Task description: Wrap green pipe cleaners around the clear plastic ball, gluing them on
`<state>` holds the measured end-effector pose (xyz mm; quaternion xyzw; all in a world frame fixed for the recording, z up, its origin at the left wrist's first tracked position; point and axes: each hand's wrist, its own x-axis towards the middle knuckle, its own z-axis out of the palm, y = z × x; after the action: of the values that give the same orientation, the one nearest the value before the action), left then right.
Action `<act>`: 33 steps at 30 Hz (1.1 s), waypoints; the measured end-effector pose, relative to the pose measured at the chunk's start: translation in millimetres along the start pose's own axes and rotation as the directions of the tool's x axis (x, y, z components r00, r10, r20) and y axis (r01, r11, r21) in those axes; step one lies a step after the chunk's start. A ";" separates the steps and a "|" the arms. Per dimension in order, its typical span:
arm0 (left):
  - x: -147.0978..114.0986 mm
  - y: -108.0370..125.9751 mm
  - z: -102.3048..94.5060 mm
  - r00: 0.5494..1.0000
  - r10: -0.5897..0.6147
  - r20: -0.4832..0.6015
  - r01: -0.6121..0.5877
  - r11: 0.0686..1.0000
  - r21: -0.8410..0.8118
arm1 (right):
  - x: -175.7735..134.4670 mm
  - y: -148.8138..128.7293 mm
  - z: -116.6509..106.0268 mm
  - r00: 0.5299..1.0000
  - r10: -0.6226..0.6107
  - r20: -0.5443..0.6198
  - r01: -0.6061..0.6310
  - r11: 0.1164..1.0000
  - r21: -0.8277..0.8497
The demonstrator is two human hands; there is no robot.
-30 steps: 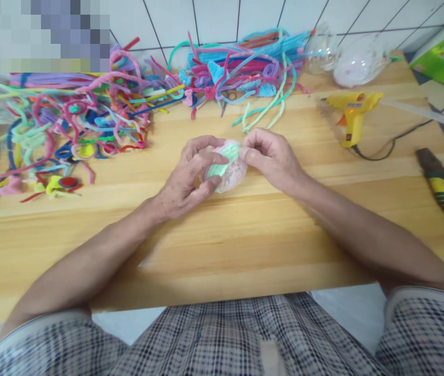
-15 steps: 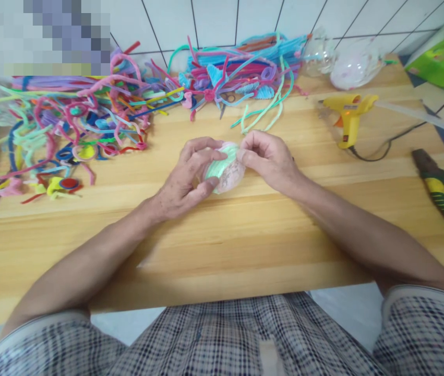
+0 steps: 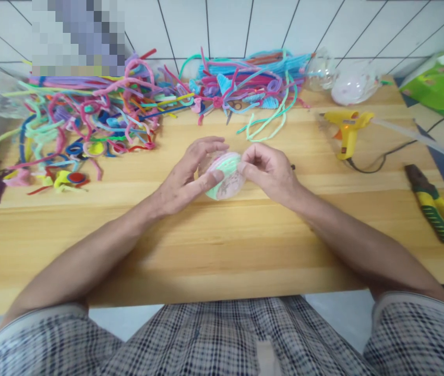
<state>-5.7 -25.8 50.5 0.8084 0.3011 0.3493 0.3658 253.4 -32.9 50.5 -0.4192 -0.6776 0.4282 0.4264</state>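
Note:
Between my hands is a clear plastic ball (image 3: 230,186), with light green and pink pipe cleaners (image 3: 227,164) lying in curved rows over its upper side. My left hand (image 3: 192,180) holds the ball from the left, thumb pressed on the green rows and fingers curved around the far side. At the ball's right edge, thumb and forefinger of my right hand (image 3: 266,167) are pinched together where the green pipe cleaner ends. The exact tip in that pinch is hidden by the fingers.
A tangled heap of colourful pipe cleaners (image 3: 88,117) covers the back left, with scissors (image 3: 229,110) by the bundles. Clear balls (image 3: 352,86) stand at the back right. A yellow glue gun (image 3: 347,130) with its cord and green-yellow pliers (image 3: 433,206) lie to the right.
My left fingers have loosened and lifted off the top of the ball, showing more of the pink and green rows. The right pinch stays at the ball's edge. The whole view has shifted slightly.

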 end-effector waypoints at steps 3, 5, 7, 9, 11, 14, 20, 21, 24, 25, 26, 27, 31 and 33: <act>2.7 -3.2 -0.3 0.999 -0.039 0.011 0.040 0.998 -0.044 | -2.0 -5.3 2.1 0.999 -0.040 0.015 0.041 0.998 -0.040; 4.4 -3.1 -0.9 0.997 -0.062 0.037 0.065 0.996 -0.069 | -2.6 -6.6 3.6 0.999 -0.051 0.019 0.052 0.997 -0.055; 5.5 -1.4 -1.7 0.995 -0.085 0.056 0.089 0.993 -0.082 | -2.9 -6.6 4.9 0.998 -0.052 0.018 0.053 0.997 -0.055; 6.2 0.3 -1.9 0.993 -0.104 0.056 0.109 0.989 -0.100 | -3.0 -6.6 5.8 0.998 -0.053 0.019 0.054 0.997 -0.051; 6.5 0.6 -0.9 0.993 -0.117 0.035 0.121 0.984 -0.134 | -3.3 -7.5 5.9 0.998 -0.059 0.021 0.060 0.997 -0.051; 6.6 -2.0 2.5 0.991 -0.136 -0.015 0.131 0.975 -0.177 | -4.3 -9.8 4.1 0.997 -0.079 0.023 0.081 0.994 -0.076; 4.8 -11.8 9.7 0.987 -0.115 -0.112 0.092 0.977 -0.195 | -4.1 -9.1 -1.5 0.993 -0.117 -0.022 0.113 0.986 -0.121; 4.3 -13.1 10.6 0.988 -0.104 -0.117 0.080 0.977 -0.197 | -3.5 -8.4 -2.0 0.993 -0.118 -0.026 0.114 0.986 -0.121; 3.0 -15.4 11.9 0.992 -0.069 -0.109 0.048 0.982 -0.184 | -2.0 -6.9 -2.6 0.993 -0.119 -0.023 0.116 0.987 -0.113; 2.9 -15.5 11.6 0.993 -0.059 -0.103 0.041 0.984 -0.173 | -1.7 -6.7 -2.6 0.992 -0.121 -0.019 0.118 0.987 -0.109; 2.8 -15.3 11.0 0.994 -0.052 -0.096 0.036 0.987 -0.159 | -1.5 -6.4 -2.5 0.992 -0.122 -0.016 0.120 0.987 -0.107; 2.9 -14.9 10.2 0.995 -0.047 -0.088 0.034 0.989 -0.145 | -1.4 -6.2 -2.4 0.992 -0.125 -0.013 0.123 0.987 -0.106; 3.3 -13.3 6.7 0.998 -0.026 -0.055 0.019 0.992 -0.124 | -1.6 -5.5 -2.5 0.991 -0.131 -0.004 0.130 0.985 -0.115; 3.4 -13.6 6.2 0.999 -0.004 -0.048 -0.002 0.991 -0.135 | -1.7 -5.3 -2.8 0.991 -0.132 -0.002 0.131 0.984 -0.120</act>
<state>-2.1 -18.1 37.7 0.7730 0.2857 0.3879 0.4127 255.4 -35.3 55.8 -0.4003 -0.7260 0.3558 0.4313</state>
